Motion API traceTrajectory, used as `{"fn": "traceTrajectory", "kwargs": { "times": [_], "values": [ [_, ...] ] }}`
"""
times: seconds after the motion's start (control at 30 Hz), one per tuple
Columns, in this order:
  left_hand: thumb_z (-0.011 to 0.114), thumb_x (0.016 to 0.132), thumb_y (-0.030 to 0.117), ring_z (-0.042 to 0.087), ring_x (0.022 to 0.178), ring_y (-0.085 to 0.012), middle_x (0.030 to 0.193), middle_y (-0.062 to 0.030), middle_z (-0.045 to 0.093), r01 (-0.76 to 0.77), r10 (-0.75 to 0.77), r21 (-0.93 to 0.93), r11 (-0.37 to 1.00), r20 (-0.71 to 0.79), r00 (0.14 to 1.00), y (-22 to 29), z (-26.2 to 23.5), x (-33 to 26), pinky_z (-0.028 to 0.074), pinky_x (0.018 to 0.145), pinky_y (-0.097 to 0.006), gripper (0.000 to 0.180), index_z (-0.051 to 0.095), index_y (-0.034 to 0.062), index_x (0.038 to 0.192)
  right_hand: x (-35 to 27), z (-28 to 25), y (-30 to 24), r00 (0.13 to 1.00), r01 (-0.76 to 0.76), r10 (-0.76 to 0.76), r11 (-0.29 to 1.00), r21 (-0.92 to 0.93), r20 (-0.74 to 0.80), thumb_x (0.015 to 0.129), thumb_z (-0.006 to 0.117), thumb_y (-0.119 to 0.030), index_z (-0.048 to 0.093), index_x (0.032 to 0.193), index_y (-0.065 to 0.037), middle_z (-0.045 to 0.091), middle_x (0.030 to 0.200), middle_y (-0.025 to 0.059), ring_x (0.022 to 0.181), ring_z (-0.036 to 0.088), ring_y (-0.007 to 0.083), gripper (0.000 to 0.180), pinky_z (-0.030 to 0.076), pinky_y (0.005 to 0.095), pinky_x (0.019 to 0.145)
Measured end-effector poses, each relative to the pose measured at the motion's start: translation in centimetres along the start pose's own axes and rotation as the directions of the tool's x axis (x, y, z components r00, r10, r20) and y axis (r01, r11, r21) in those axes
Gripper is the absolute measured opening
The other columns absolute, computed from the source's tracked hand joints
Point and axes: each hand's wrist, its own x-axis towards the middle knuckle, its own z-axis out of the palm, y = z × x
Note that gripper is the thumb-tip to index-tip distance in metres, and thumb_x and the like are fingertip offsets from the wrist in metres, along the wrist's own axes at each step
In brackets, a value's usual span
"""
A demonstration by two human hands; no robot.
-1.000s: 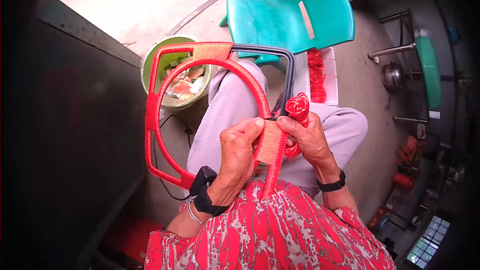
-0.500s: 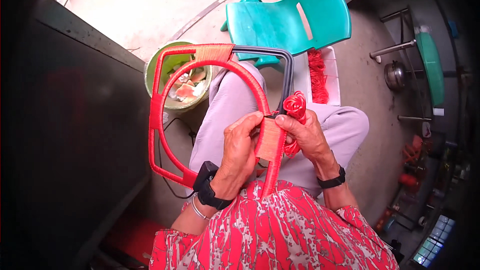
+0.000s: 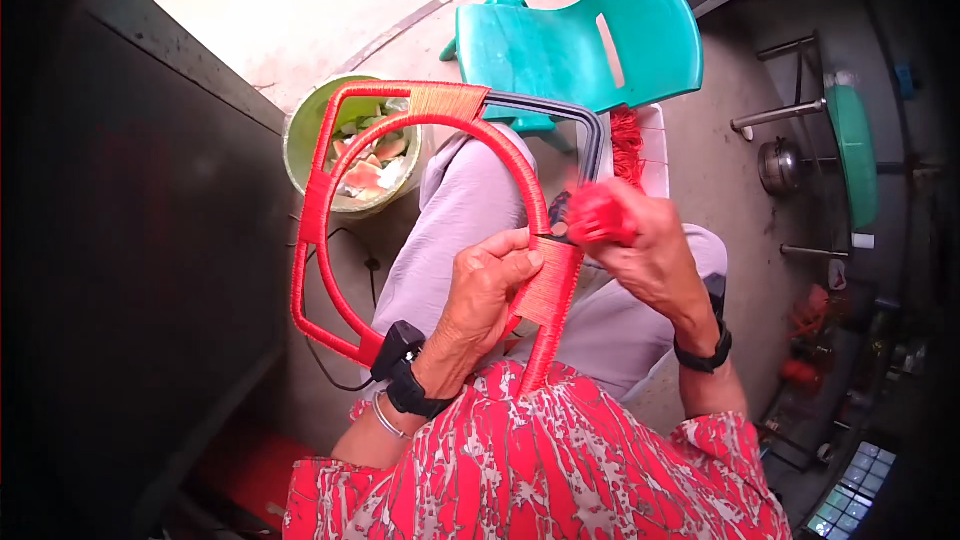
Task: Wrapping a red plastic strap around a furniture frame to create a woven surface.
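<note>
We see the frame (image 3: pixel 316 205), mostly wound in red, held over the lap (image 3: pixel 478 180), its far right corner bare and black. The left hand (image 3: pixel 488 285) pinches the frame's near right part, thumb on the wrapped band. The right hand (image 3: pixel 655 255), blurred, closes around a bundle of red cord (image 3: pixel 600 215) just right of that band; we cannot tell whether it touches the frame. On the far left we find a green bucket (image 3: pixel 294 148) of scraps (image 3: pixel 364 176); to its right, a green chair (image 3: pixel 535 45) and a white box (image 3: pixel 655 158) with red strands (image 3: pixel 627 140)
</note>
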Motion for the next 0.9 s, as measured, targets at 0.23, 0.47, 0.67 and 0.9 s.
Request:
{"fn": "traceTrajectory", "kwargs": {
  "times": [0.23,0.47,0.67,0.9],
  "values": [
    [0.059,0.088,0.000,0.063,0.078,-0.0122,0.092,-0.0072,0.066,-0.106,0.115,0.092,0.990,-0.104,0.988,-0.7,0.7,0.3,0.053,0.072,-0.026,0.021,0.062,-0.0061,0.108,4.7,0.3,-0.5,0.889,0.266,-0.080,0.891,-0.367,0.451,0.071,0.067,-0.013,0.053,0.086,-0.004,0.057,0.069,0.0171,0.069,0.057,0.0393,0.022,0.042,0.0432,0.057],
    [0.061,0.084,-0.001,0.061,0.077,-0.0095,0.088,-0.0038,0.066,-0.157,0.194,0.241,0.958,-0.138,0.971,-1.5,0.0,0.7,0.051,0.068,-0.026,0.017,0.065,-0.0027,0.100,6.2,1.2,-1.0,0.762,0.443,-0.111,0.807,-0.390,0.637,0.067,0.068,-0.012,0.051,0.078,-0.002,0.058,0.067,0.0168,0.067,0.059,0.0389,0.022,0.043,0.0465,0.057],
    [0.064,0.081,-0.004,0.066,0.083,-0.0167,0.095,-0.0088,0.067,-0.135,0.164,0.234,0.963,-0.108,0.981,-2.3,-0.3,0.7,0.055,0.076,-0.031,0.022,0.062,-0.0030,0.103,6.6,2.0,-1.6,0.677,0.539,-0.021,0.695,-0.476,0.736,0.067,0.068,-0.011,0.055,0.078,-0.002,0.060,0.067,0.0169,0.069,0.062,0.0368,0.020,0.047,0.0447,0.059],
    [0.062,0.078,-0.007,0.066,0.085,-0.0173,0.095,-0.0089,0.067,-0.156,0.201,0.313,0.937,-0.117,0.973,-2.8,-0.4,0.9,0.055,0.076,-0.031,0.025,0.061,-0.0031,0.102,5.8,2.3,0.2,0.670,0.616,-0.159,0.665,-0.423,0.725,0.069,0.066,-0.010,0.054,0.076,-0.002,0.061,0.069,0.0159,0.066,0.063,0.0352,0.017,0.047,0.0449,0.055]
  ]
}}
